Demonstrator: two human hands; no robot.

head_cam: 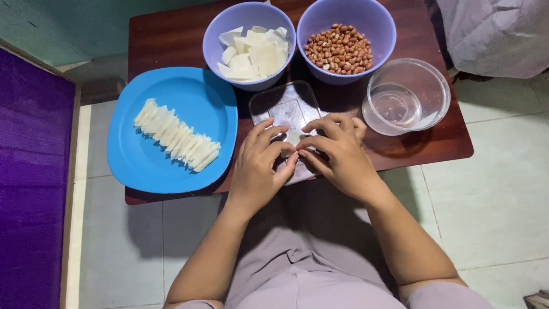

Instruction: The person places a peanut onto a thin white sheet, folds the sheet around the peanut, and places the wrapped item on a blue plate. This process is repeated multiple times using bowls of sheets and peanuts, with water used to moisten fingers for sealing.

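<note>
A row of folded wrappers (176, 135) lies finished on the blue plate (137, 166); many flat sheets (253, 52) remain bowled. Both hands, left (260, 166) and right (337, 154), pinch one pale piece (296, 137) over the clear tray (286, 106).

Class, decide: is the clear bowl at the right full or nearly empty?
Nearly empty. The clear bowl stands upright beside the peanut bowl; only a little clear liquid shows, no solids.

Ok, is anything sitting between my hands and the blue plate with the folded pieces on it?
Nothing visible does. The left hand and right hand work over the clear tray, fingertips pinching a small white piece between them. The blue plate lies just left of the left hand, with only bare table edge between.
</note>
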